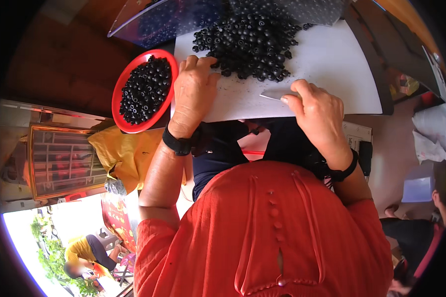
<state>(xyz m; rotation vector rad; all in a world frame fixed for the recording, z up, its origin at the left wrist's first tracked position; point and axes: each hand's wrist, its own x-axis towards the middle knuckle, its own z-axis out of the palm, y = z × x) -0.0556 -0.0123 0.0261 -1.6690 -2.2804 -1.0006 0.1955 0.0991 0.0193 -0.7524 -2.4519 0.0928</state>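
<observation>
A heap of small round black pieces (252, 44), some showing a hollow or ring, lies on a white board (332, 74) in front of me. At the heap's left edge is my left hand (195, 86), its fingers bent and closed; what the fingertips hold, if anything, is too small to make out. My right hand (317, 111) grips a small knife (273, 94) over the near part of the board, its thin blade pointing left and its handle hidden in my fingers. Left of my left hand, a red-rimmed bowl (118, 101) holds many similar black pieces.
A clear plastic bin (163, 17) rises behind the heap. Dark crumbs dot the board. A yellow cloth or bag (121, 153) hangs below the bowl. One person (82, 252) sits outside at lower left; another person (406, 237) is at lower right, near a pale plastic box (418, 188).
</observation>
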